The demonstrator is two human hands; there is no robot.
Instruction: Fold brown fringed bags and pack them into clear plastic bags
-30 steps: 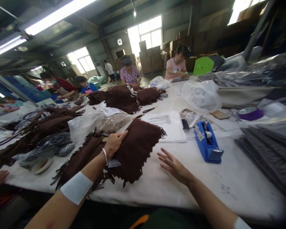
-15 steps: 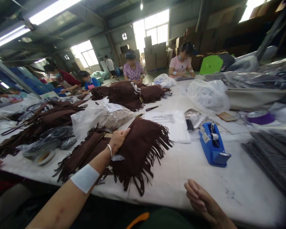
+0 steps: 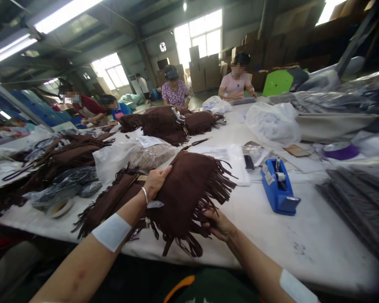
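Note:
A dark brown fringed bag (image 3: 186, 185) lies tilted on the white-covered table, overlapping another brown fringed piece (image 3: 109, 202) to its left. My left hand (image 3: 156, 183), a white band at the wrist, is closed on the bag's left edge with the thumb on top. At the bag's lower right, my right hand (image 3: 217, 223) has its fingers closed around strands of the fringe. Its fingertips are partly hidden by the strands.
A blue tape dispenser (image 3: 279, 187) stands to the right, before grey flat pieces (image 3: 356, 210). Plastic bags (image 3: 271, 122), a purple tape roll (image 3: 340, 150) and more brown fringed bags (image 3: 164, 122) lie further back. Several people work beyond the table.
My right hand has moved left and up from the table's front edge to the bag's fringe and taken hold of strands. The bag's right side has risen slightly; my left hand stays on it.

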